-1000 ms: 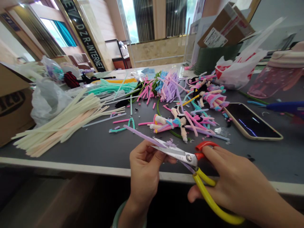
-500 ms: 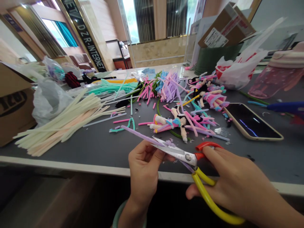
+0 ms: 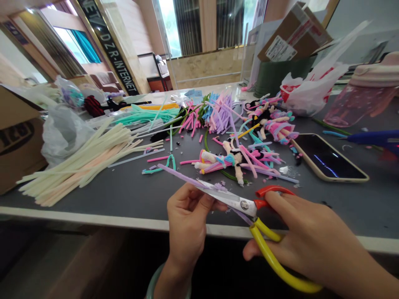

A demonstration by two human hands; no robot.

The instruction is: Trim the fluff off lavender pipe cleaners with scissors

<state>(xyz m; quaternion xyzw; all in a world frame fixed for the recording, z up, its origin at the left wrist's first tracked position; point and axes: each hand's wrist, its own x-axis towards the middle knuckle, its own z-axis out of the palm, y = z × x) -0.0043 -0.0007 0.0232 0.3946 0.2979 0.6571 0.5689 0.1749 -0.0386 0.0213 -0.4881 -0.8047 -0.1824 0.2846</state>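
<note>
Between the thumb and fingers of my left hand (image 3: 188, 222) is a lilac pipe cleaner (image 3: 177, 174), its free end pointing up and left. My right hand (image 3: 307, 232) grips scissors (image 3: 245, 204) with one red and one yellow handle. Their blades lie along the pipe cleaner close to my left fingertips, nearly closed together. Lilac fluff clings to the upper blade. The pipe cleaner's other end shows beneath the scissors' pivot. Just beyond the blades, a pipe-cleaner doll (image 3: 222, 160) lies on the grey table (image 3: 124, 191).
Cream and peach pipe cleaners (image 3: 75, 162) lie in a pile at left, beside a cardboard box (image 3: 18, 141). More coloured bundles (image 3: 222, 112) stand behind. A phone (image 3: 330, 158), a pink bottle (image 3: 358, 99) and a blue glue gun (image 3: 374, 139) are at right.
The scissor blades have come slightly closer together along the lilac pipe cleaner. Both hands keep almost the same place, and the whole view has shifted a little.
</note>
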